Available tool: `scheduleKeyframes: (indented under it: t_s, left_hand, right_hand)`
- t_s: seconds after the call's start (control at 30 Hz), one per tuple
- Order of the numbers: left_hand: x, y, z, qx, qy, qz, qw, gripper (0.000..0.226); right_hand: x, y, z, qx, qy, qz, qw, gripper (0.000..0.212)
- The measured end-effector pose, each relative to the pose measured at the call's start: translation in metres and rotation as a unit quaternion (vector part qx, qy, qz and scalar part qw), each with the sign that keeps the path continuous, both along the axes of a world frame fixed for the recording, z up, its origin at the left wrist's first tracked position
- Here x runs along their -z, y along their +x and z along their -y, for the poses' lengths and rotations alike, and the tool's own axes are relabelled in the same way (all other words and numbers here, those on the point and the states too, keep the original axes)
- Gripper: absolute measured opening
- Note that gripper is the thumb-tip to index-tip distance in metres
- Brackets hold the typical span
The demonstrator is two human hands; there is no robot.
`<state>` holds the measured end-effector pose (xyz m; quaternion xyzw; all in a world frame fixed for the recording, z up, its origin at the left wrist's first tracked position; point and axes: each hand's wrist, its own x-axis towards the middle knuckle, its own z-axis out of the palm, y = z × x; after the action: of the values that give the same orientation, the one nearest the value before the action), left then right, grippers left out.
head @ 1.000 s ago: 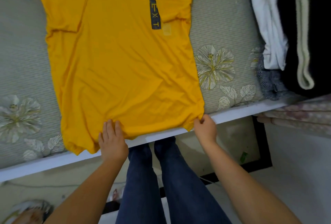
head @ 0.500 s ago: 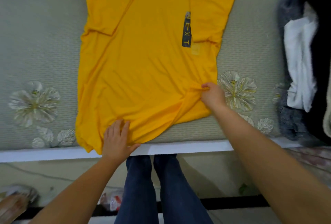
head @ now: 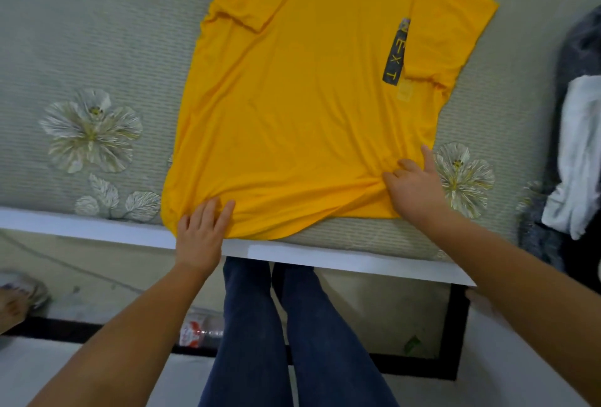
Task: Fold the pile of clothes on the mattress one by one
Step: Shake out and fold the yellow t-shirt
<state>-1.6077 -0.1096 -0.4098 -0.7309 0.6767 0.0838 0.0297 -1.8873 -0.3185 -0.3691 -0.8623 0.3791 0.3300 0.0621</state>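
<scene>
A yellow T-shirt (head: 302, 107) lies spread flat on the mattress (head: 97, 32), neck end away from the person and hem toward the near edge. Both short sleeves are folded inward over the body, and a dark label strip (head: 396, 52) with pale letters runs beside the right-hand sleeve fold. The hem bunches into soft wrinkles at its two near corners — just where the hands meet it.

The left hand (head: 200, 234) rests on the hem near the shirt's left corner, fingers straight and slightly spread, pressing the cloth at the mattress edge. The right hand (head: 414, 185) sits at the right corner of the hem; its index finger points away along the shirt's side while the other fingers curl over gathered fabric, which puckers under them.

The mattress is pale grey-green with stitched flowers (head: 92, 128) and leaves, edged by a white border (head: 325, 255). At its far right lies the pile of clothes (head: 575, 153) — dark grey, black and white pieces, well apart from the shirt. Below the edge stand the person's legs in blue jeans (head: 276, 335), with a floor behind them and a crumpled wrapper (head: 195, 333) near the feet.
</scene>
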Motion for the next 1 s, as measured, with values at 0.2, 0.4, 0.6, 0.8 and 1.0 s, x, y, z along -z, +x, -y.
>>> scheduleKeyframes:
  t_s: [0.2,0.4,0.6,0.8,1.0]
  left_hand:
    - [-0.001,0.007,-0.004,-0.034,-0.043,-0.035,0.998,0.053]
    - [-0.015,-0.042,0.020,0.060,0.049,-0.062,0.995,0.075]
    - [-0.024,-0.089,0.055,0.039,0.044,-0.143,0.988,0.050]
    - [-0.020,-0.032,0.048,-0.085,0.124,-0.134,0.980,0.027]
    - [-0.041,0.041,0.016,-0.059,0.116,-0.133,0.983,0.021]
  right_hand:
    - [-0.021,-0.015,-0.028,0.047,-0.061,0.163,0.984,0.033]
    - [-0.049,-0.013,-0.059,0.090,-0.124,0.272,0.950,0.036]
    - [-0.066,-0.035,-0.086,0.124,-0.188,0.271,0.936,0.027]
    - [-0.068,-0.039,-0.111,0.153,-0.223,0.247,0.931,0.013]
    - [-0.063,-0.036,-0.131,0.173,-0.182,0.280,0.926,0.019]
